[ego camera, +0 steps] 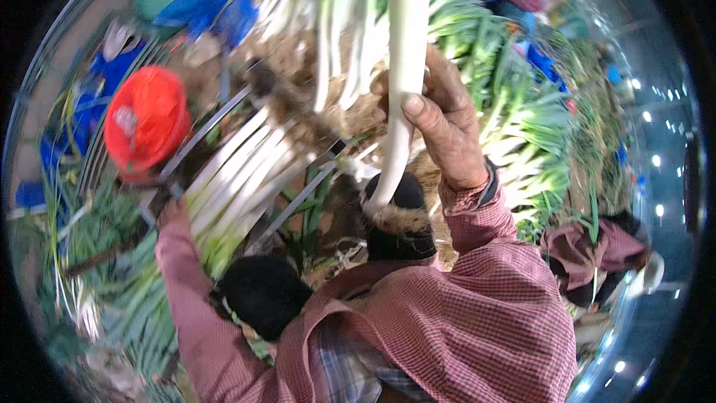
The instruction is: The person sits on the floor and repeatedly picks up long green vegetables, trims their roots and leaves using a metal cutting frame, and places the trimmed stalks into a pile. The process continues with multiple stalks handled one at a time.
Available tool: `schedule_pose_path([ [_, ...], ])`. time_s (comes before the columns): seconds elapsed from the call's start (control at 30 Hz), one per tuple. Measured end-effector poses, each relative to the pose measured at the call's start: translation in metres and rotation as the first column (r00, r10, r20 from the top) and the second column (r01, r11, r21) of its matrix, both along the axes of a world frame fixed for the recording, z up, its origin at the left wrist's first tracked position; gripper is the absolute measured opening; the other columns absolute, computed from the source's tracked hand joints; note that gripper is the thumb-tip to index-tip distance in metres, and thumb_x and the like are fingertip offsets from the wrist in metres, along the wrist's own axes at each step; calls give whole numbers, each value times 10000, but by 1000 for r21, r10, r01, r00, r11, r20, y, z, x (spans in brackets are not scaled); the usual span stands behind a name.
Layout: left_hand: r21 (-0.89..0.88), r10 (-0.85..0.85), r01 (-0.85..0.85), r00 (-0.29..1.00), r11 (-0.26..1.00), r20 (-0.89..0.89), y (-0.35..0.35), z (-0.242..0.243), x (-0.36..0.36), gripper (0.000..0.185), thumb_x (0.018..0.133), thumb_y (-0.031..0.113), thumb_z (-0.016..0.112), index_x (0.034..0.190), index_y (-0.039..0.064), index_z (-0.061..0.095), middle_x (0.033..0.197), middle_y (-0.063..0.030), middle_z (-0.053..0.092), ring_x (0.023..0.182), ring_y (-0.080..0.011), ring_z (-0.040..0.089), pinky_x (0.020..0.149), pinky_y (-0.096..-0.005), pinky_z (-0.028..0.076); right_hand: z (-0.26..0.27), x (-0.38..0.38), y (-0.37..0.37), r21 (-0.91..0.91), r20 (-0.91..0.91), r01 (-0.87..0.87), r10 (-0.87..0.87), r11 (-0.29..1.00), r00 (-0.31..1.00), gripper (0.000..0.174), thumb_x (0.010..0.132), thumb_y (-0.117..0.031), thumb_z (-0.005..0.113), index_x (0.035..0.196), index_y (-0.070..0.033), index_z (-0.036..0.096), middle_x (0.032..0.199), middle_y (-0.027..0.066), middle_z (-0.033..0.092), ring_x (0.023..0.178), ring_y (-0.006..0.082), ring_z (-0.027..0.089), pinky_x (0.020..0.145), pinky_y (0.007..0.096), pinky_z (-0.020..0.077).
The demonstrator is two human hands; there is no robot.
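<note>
A thick white leek [407, 28] stands nearly upright in my right hand [456, 129], its thumb and fingers closed around the lower shank. The leek's root end hangs above my black-clad knee. My left hand [172, 210] is at the lower left, blurred, beside the near end of a metal bar [210, 129]; what its fingers touch cannot be told. Between that bar and a second metal bar [296, 198] lies a bundle of leeks [238, 162], roots towards the top and green leaves running down left, partly under my left sleeve.
A red plastic bucket [146, 120] stands at the left. More leeks [341, 33] lie on soil ahead, and a long row of leeks [520, 157] at the right. Blue plastic sheeting [215, 5] is at the upper left. Another person [596, 252] is at the right edge.
</note>
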State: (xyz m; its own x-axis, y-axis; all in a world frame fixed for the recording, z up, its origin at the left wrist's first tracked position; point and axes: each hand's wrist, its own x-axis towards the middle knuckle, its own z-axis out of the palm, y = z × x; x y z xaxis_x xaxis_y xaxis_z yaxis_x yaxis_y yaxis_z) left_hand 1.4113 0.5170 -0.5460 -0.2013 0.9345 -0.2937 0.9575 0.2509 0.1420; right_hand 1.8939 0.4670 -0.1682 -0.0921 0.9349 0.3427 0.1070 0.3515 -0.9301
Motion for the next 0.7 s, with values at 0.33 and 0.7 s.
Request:
schedule_pose_path([
  [0.33, -48, -17, 18, 1000, 999, 20, -7, 48, 22, 465, 878, 456, 529, 1161, 93, 595, 1238, -159, 563, 1135, -346, 545, 978, -438, 438, -155, -226, 107, 270, 498, -532, 357, 803, 790, 396, 865, -203, 616, 1256, -176, 563, 1069, 131, 644, 947, 328, 628, 817, 396, 511],
  [0.7, -78, 7, -8, 1000, 997, -19, -19, 79, 56, 446, 921, 379, 495, 1274, 109, 534, 1291, -122, 522, 1178, -324, 512, 997, -424, 428, -310, -191, 178, -83, 954, -358, 177, 930, 240, 480, 888, -528, 501, 1276, -251, 562, 1163, 117, 618, 1117, 279, 542, 982, 454, 321],
])
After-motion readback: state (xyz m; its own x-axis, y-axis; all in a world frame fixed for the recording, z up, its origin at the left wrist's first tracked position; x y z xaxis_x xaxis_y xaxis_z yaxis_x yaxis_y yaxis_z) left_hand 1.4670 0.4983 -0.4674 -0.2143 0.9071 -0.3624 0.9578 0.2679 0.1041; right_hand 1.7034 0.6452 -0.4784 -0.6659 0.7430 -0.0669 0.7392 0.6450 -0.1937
